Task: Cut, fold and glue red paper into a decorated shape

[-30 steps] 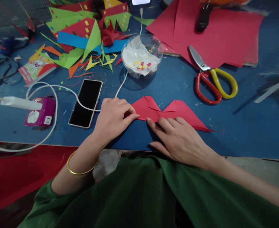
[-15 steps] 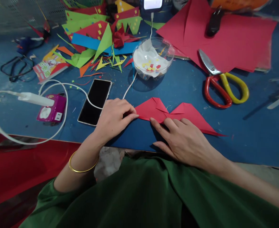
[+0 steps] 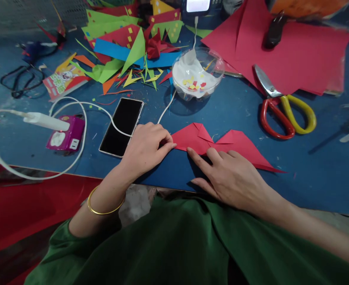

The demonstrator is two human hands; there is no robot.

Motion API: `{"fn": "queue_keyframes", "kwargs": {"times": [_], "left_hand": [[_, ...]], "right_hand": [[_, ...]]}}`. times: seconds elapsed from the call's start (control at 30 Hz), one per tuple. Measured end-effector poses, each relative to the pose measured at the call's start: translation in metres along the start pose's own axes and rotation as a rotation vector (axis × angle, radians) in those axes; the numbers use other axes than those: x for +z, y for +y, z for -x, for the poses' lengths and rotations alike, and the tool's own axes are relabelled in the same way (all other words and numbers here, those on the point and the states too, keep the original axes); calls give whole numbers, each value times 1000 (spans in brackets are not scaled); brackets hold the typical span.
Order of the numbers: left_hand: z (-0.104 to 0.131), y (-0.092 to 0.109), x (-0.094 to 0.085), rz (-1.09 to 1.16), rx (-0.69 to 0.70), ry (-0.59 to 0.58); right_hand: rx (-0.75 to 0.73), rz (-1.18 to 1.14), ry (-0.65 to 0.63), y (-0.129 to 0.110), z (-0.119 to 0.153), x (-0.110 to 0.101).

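A folded red paper [image 3: 192,136] with two raised peaks lies flat near the table's front edge. Its left tip is pinched between the thumb and forefinger of my left hand [image 3: 146,148]. My right hand [image 3: 229,174] rests on its lower edge with the fingers spread, the forefinger pressing near the middle and the thumb apart on the table. The right hand covers part of the lower fold. Just left of my left hand is a black-screened phone [image 3: 122,126] with a white cable across it.
Scissors [image 3: 277,99] with red and yellow handles lie at right, by large red sheets [image 3: 307,55]. A clear bowl [image 3: 218,71] holds paper bits. Colourful paper scraps [image 3: 135,55] pile up behind. At left are a purple adapter [image 3: 65,134], white cable and snack packet [image 3: 64,81].
The whole view has shifted slightly, so the items on the table appear a little further right. Both hands keep their places on the red paper, with hardly any movement.
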State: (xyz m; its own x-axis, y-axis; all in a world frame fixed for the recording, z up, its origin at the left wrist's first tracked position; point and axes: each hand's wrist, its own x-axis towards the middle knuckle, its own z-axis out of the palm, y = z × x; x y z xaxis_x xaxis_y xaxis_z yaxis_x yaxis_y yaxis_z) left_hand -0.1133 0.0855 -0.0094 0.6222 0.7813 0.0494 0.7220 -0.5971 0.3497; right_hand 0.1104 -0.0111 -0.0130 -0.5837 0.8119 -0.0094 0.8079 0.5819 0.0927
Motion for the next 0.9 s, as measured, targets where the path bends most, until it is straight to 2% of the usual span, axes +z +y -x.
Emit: {"fn": "queue_keyframes", "kwargs": {"times": [0.13, 0.37, 0.47, 0.53, 0.57, 0.6, 0.67, 0.73, 0.9], "left_hand": [[2, -2, -3, -47, -18, 4], [12, -8, -10, -298, -49, 91], [23, 0, -10, -369, -58, 252], [33, 12, -6, -379, -50, 400], [39, 20, -1, -357, -13, 426], [43, 27, 4, -314, 66, 421], [50, 40, 17, -213, 238, 333], [53, 47, 29, -219, 306, 285], [54, 44, 37, -279, 299, 178]], "right_hand": [[-1, 6, 12, 0, -2, 1], [3, 4, 31, 2, -2, 4], [4, -4, 24, 1, -2, 4], [9, -14, 18, 1, -3, 4], [13, -21, 14, 0, -3, 4], [18, -29, 14, 0, -3, 5], [24, -41, 12, -1, -3, 5], [27, -48, 10, -1, -2, 5], [34, -56, -2, -2, -1, 5]]}}
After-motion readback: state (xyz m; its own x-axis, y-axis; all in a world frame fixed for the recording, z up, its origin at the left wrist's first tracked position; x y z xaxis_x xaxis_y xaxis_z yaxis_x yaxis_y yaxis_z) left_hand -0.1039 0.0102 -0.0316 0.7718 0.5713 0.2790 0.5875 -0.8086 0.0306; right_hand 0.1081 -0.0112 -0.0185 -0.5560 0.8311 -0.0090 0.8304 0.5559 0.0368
